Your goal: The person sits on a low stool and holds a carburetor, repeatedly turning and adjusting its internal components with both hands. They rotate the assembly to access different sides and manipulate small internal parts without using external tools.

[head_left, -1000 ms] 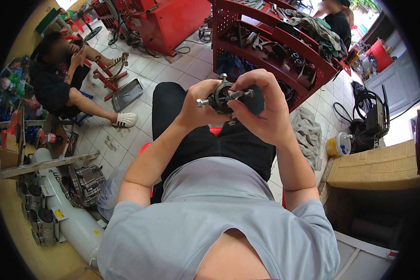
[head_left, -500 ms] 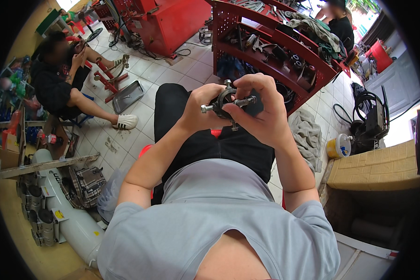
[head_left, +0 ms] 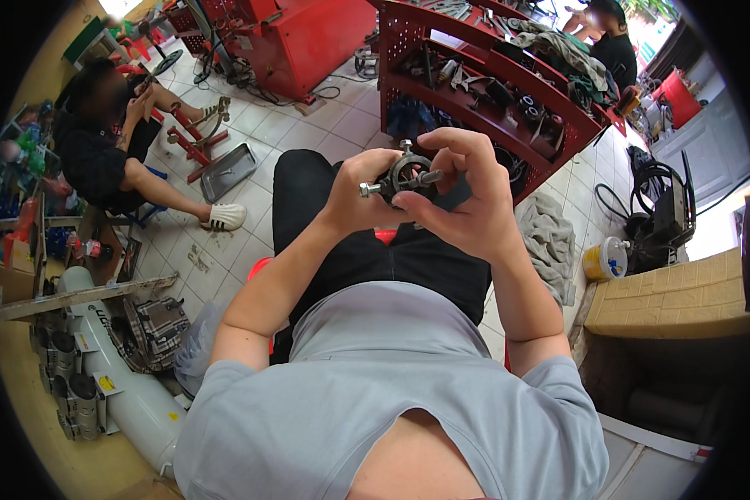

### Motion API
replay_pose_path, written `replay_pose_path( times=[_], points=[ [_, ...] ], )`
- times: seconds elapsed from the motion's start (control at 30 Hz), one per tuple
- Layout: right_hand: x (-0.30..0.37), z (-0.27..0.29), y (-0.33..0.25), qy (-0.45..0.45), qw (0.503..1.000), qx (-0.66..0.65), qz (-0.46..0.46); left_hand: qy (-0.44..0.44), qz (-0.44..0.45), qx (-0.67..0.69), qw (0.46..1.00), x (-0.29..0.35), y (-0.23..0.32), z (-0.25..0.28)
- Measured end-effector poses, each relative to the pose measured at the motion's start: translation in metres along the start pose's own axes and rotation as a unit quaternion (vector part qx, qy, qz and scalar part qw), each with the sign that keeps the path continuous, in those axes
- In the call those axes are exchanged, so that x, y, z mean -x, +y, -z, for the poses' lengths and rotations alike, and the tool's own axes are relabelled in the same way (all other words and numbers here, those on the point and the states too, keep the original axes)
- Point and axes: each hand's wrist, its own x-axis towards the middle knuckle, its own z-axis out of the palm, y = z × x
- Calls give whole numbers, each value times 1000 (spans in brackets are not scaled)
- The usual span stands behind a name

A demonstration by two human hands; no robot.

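Observation:
A dark metal ring with bolts sticking out around its rim (head_left: 394,178) is held up above my lap. My left hand (head_left: 358,190) is closed on its left side, beside a shiny bolt head; some of its fingers are hidden behind the ring. My right hand (head_left: 477,196) curves around the other side. Its thumb lies against the lower part of the ring, and its bent fingers are by the bolt (head_left: 429,177) that points right. The upper bolt (head_left: 406,147) stands up between my two hands.
A red tool cart (head_left: 483,112) with tools and rags stands ahead. At the left a person (head_left: 100,142) sits by a grey tray (head_left: 229,173) on the tiled floor. A grey cloth (head_left: 546,242) and a white-yellow bucket (head_left: 602,260) lie to the right. A white cylinder (head_left: 121,375) is at lower left.
The right-pointing bolt reaches less far to the right, and the ring has turned slightly. My right fingers and thumb have shifted around it, while my left hand keeps its hold.

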Motion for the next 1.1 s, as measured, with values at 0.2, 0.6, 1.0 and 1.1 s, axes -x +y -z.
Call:
replay_pose_path(
  times=[0.2, 0.6, 1.0, 1.1],
  points=[
    [2, 0, 0, 1, 998, -47, -30, -7, 27, 49, 998, -3, 6, 2],
    [0, 6, -2, -18, 998, -7, 52, 13, 49, 52, 997, -2, -2, 5],
    [-3, 6, -8, -40, 976, 156, 146, 22, 53, 51, 997, -3, -6, 4],
    [-3, 6, -17, -54, 958, 234, 155, 30, 50, 37, 998, -2, -13, 2]
  ],
)
